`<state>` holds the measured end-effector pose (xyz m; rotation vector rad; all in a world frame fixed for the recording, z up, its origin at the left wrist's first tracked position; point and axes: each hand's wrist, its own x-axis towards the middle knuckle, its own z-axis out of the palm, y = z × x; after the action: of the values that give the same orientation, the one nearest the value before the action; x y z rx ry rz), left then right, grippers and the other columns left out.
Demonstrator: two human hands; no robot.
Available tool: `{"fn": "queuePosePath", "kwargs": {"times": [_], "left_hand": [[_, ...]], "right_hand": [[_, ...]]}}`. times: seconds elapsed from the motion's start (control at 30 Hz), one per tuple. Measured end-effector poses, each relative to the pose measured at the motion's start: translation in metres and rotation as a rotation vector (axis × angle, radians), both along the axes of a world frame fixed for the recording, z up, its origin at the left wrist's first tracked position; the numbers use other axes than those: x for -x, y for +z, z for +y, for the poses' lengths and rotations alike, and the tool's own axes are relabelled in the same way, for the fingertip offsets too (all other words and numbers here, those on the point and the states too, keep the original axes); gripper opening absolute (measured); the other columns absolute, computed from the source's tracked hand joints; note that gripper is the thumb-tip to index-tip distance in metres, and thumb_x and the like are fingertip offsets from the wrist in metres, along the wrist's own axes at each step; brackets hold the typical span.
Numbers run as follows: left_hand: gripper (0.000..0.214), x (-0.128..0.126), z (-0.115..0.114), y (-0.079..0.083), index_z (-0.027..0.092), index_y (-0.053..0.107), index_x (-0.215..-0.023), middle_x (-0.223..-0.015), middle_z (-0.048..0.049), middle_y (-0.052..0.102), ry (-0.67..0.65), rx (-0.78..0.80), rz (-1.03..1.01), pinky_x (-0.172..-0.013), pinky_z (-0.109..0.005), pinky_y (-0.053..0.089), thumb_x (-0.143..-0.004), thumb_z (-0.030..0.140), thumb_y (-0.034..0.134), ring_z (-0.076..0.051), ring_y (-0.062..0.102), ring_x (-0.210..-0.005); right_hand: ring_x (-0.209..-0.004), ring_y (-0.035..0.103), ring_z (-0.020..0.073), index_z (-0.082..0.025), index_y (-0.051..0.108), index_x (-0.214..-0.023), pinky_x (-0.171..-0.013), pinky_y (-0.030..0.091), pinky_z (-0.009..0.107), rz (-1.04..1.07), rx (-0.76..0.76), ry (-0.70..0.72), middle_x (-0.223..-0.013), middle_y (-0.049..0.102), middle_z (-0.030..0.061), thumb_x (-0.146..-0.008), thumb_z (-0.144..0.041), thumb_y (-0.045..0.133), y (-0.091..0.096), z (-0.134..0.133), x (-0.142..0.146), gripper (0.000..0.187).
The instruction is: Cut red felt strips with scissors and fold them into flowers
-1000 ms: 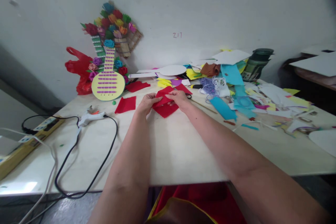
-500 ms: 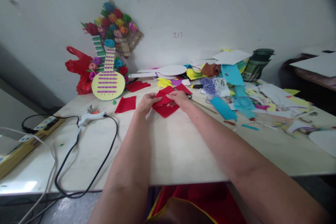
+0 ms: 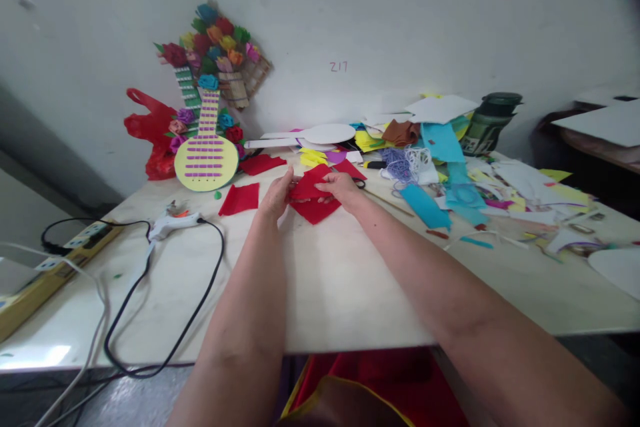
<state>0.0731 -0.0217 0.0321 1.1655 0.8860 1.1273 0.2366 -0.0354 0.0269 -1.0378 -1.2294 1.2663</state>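
Both of my hands meet over a red felt piece (image 3: 314, 208) lying on the pale table (image 3: 330, 280). My left hand (image 3: 276, 197) pinches the felt's left edge, thumb and fingers closed on it. My right hand (image 3: 341, 187) grips the upper fold of the same red felt from the right. Another red felt square (image 3: 241, 199) lies flat just left of my left hand, and more red pieces (image 3: 262, 163) lie behind it.
A white glue gun (image 3: 173, 221) with a black cord (image 3: 165, 307) lies at the left, beside a power strip (image 3: 70, 247). A yellow paper guitar with flowers (image 3: 206, 147) leans on the wall. Coloured scraps (image 3: 450, 173) and a dark green bottle (image 3: 487, 123) crowd the right side.
My left hand has turned slightly, its fingers lifting the felt's left edge upward. The right hand and everything else stay as they were.
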Motion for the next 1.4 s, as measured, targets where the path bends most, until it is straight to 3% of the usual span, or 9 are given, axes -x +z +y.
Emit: {"fn": "queuePosePath", "kwargs": {"times": [0.13, 0.23, 0.43, 0.83, 1.03, 1.23, 1.4], "left_hand": [[0.035, 0.0018, -0.0019, 0.0001, 0.011, 0.059, -0.075, -0.065, -0.0031, 0.064, -0.109, -0.058, 0.053, -0.054, -0.024, 0.051, -0.055, 0.033, 0.076, -0.013, 0.06, -0.055], [0.033, 0.0016, -0.0012, -0.002, 0.012, 0.056, -0.072, -0.061, -0.0031, 0.064, -0.12, -0.069, 0.096, -0.048, -0.021, 0.049, -0.052, 0.027, 0.078, -0.011, 0.058, -0.046], [0.03, 0.0016, 0.0004, -0.0043, 0.012, 0.056, -0.073, -0.058, -0.0034, 0.063, -0.111, -0.059, 0.072, -0.046, -0.019, 0.048, -0.056, 0.026, 0.076, -0.011, 0.058, -0.044], [0.025, 0.0052, 0.0001, -0.005, 0.012, 0.059, -0.08, -0.063, -0.0043, 0.065, -0.136, -0.039, -0.045, -0.053, -0.023, 0.052, -0.058, 0.015, 0.071, -0.014, 0.062, -0.052], [0.022, 0.0059, -0.0004, -0.005, 0.01, 0.063, -0.083, -0.066, -0.0065, 0.066, -0.147, -0.046, -0.043, -0.058, -0.025, 0.053, -0.061, 0.012, 0.067, -0.014, 0.063, -0.054], [0.019, 0.0069, 0.0017, -0.0056, 0.01, 0.063, -0.081, -0.066, -0.0073, 0.066, -0.151, -0.041, -0.046, -0.061, -0.028, 0.053, -0.062, 0.011, 0.062, -0.016, 0.064, -0.056], [0.018, 0.0059, 0.0016, -0.0052, 0.008, 0.064, -0.079, -0.068, -0.0094, 0.066, -0.179, -0.04, -0.052, -0.063, -0.031, 0.053, -0.062, 0.011, 0.056, -0.018, 0.064, -0.059]], "right_hand": [[-0.036, 0.054, 0.0094, -0.014, 0.056, -0.064, -0.035, 0.044, 0.018, 0.015, -0.015, 0.0, -0.051, 0.06, -0.0017, -0.067, -0.013, 0.065, -0.0006, 0.0002, -0.0004, 0.01], [-0.038, 0.055, 0.0091, -0.014, 0.058, -0.066, -0.037, 0.044, 0.018, 0.017, -0.023, 0.006, -0.051, 0.06, -0.0025, -0.066, -0.013, 0.066, -0.0013, 0.0003, -0.0009, 0.008], [-0.038, 0.054, 0.0079, -0.014, 0.061, -0.072, -0.036, 0.043, 0.016, 0.041, -0.016, 0.025, -0.053, 0.062, -0.0018, -0.067, -0.012, 0.063, -0.0009, 0.0003, -0.001, 0.005], [-0.042, 0.056, 0.0086, -0.013, 0.067, -0.084, -0.041, 0.045, 0.017, 0.1, -0.006, 0.065, -0.053, 0.064, -0.0002, -0.069, -0.008, 0.059, 0.0004, -0.0024, -0.0025, 0.018], [-0.044, 0.057, 0.008, -0.014, 0.067, -0.079, -0.041, 0.045, 0.017, 0.102, -0.038, 0.091, -0.063, 0.067, 0.0011, -0.066, -0.007, 0.057, -0.0043, 0.002, -0.0039, 0.017], [-0.042, 0.055, 0.0088, -0.013, 0.065, -0.072, -0.041, 0.046, 0.019, 0.137, -0.034, 0.086, -0.055, 0.064, -0.0007, -0.062, -0.006, 0.051, 0.0001, -0.0024, -0.0036, 0.019], [-0.041, 0.056, 0.0111, -0.012, 0.063, -0.069, -0.041, 0.047, 0.023, 0.19, -0.085, 0.114, -0.058, 0.065, 0.0025, -0.068, -0.018, 0.051, 0.0022, -0.0051, -0.0056, 0.014]]}}
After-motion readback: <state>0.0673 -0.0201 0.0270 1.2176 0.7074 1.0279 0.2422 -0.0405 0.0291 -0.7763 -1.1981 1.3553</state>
